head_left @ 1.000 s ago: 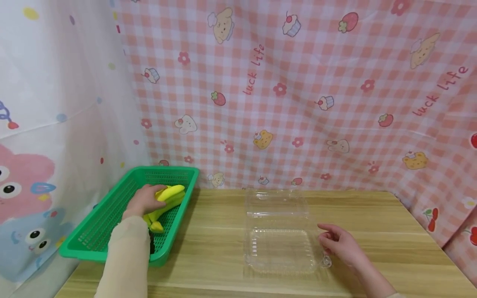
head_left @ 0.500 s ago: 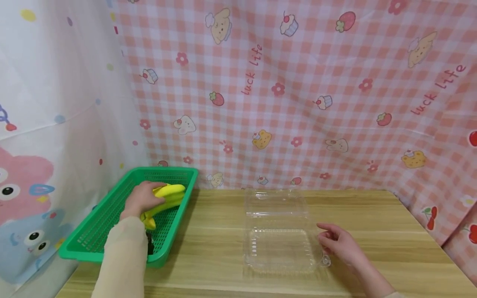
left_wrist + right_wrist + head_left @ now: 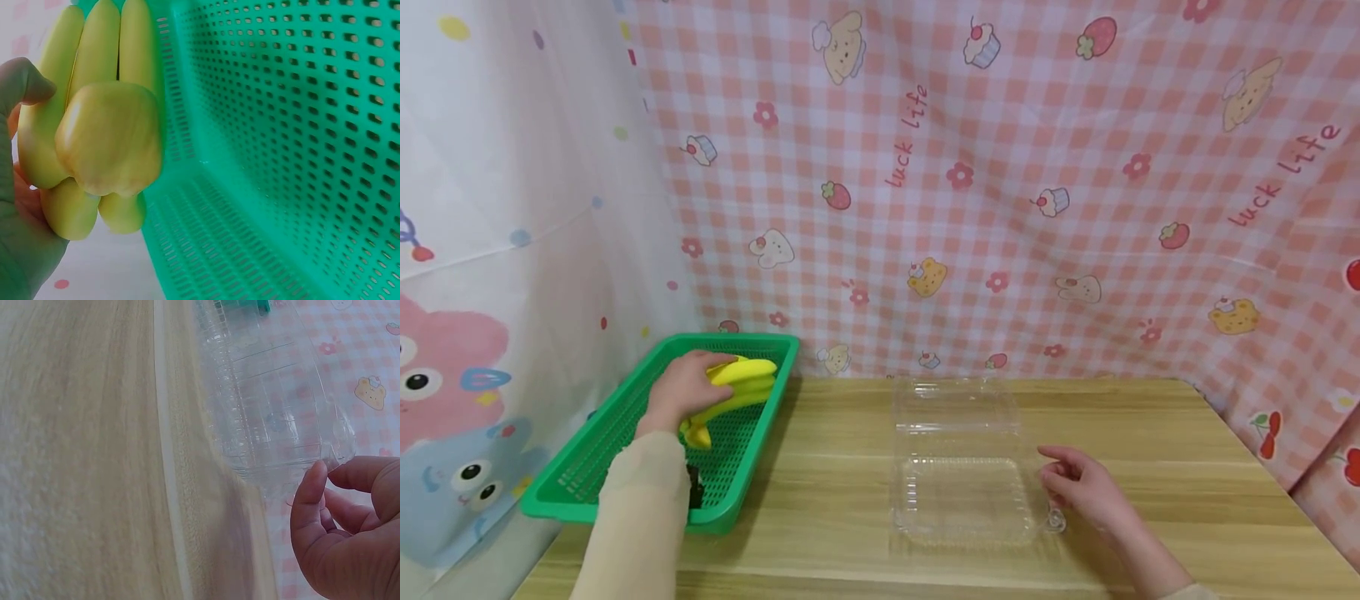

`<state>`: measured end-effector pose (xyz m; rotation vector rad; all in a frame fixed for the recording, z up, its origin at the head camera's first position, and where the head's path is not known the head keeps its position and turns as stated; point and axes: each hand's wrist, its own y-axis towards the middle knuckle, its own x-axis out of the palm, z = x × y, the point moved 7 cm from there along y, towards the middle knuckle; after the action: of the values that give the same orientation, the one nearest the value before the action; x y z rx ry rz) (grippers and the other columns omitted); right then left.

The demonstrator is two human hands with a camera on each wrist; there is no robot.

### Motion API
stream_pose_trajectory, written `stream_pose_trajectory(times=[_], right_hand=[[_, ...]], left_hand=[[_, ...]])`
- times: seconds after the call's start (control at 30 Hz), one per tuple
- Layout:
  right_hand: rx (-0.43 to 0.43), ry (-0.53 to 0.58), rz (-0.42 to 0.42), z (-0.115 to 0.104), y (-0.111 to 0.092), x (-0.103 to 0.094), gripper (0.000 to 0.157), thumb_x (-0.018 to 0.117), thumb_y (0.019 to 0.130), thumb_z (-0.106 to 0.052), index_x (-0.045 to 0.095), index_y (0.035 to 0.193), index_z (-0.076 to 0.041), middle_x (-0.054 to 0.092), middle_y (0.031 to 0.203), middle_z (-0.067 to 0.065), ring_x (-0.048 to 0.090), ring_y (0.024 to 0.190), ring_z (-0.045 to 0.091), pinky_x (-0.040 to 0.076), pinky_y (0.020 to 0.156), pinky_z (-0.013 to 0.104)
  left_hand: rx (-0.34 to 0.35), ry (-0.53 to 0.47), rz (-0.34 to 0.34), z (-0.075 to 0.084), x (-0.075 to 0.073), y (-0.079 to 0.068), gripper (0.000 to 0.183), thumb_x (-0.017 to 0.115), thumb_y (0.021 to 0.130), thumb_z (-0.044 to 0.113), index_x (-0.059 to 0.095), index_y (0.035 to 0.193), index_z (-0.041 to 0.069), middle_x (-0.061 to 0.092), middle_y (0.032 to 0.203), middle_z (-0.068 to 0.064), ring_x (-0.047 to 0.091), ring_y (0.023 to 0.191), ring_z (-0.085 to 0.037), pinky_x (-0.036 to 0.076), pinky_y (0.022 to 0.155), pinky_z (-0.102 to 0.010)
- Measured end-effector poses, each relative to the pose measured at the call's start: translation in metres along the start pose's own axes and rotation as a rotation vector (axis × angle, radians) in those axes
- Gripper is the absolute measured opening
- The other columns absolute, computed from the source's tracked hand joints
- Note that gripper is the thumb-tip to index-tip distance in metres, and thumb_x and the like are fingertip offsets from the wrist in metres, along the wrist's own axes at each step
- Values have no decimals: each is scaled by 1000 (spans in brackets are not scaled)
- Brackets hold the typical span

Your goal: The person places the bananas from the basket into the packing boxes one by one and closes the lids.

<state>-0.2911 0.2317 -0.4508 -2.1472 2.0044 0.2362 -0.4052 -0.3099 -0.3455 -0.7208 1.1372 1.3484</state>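
Note:
In the head view, my left hand (image 3: 681,387) grips a bunch of yellow bananas (image 3: 748,387) inside the green basket (image 3: 752,483). Seen from the left wrist, the bunch (image 3: 109,140) has its thick stem end facing the camera, and my thumb lies along one side. A clear plastic clamshell container (image 3: 966,504) lies unfolded on the table. My right hand (image 3: 1086,492) is at its right edge. From the right wrist, thumb and index finger pinch the edge of the container (image 3: 275,419), though the transparent plastic makes the contact faint.
A dark object (image 3: 695,487) sits in the near end of the basket, partly hidden by my left sleeve (image 3: 636,508). The wooden table (image 3: 835,467) runs back to a pink checked cloth (image 3: 880,250); a white patterned cloth (image 3: 550,250) hangs at left.
The bananas have risen slightly in my left hand and swung toward the back, showing more of the basket floor and the dark object. My right hand and the container have stayed put.

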Motion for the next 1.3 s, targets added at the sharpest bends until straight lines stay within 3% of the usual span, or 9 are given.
stream_pose_trajectory(times=[0.43,0.67,1.3], right_hand=[[-11,-11,7,-2,2,2,49,56,97,3,36,138,21,58,90,6,50,67,11,48,58,22],[-12,-15,20,-1,2,3,49,57,97,3,37,137,21,59,90,6,53,69,10,50,60,22],[6,4,36,-1,2,5,48,57,96,5,38,137,20,58,90,7,53,68,10,51,59,21]], left_hand=[[40,50,51,12,-17,0,56,67,83,25,60,137,11,52,137,-25,50,113,-42,46,83,-58],[79,65,89,20,-28,-2,55,67,82,23,61,135,11,57,130,-23,52,103,-40,46,79,-55],[169,26,175,39,-45,-7,53,67,81,18,62,133,12,53,136,-20,51,111,-41,46,84,-58]])
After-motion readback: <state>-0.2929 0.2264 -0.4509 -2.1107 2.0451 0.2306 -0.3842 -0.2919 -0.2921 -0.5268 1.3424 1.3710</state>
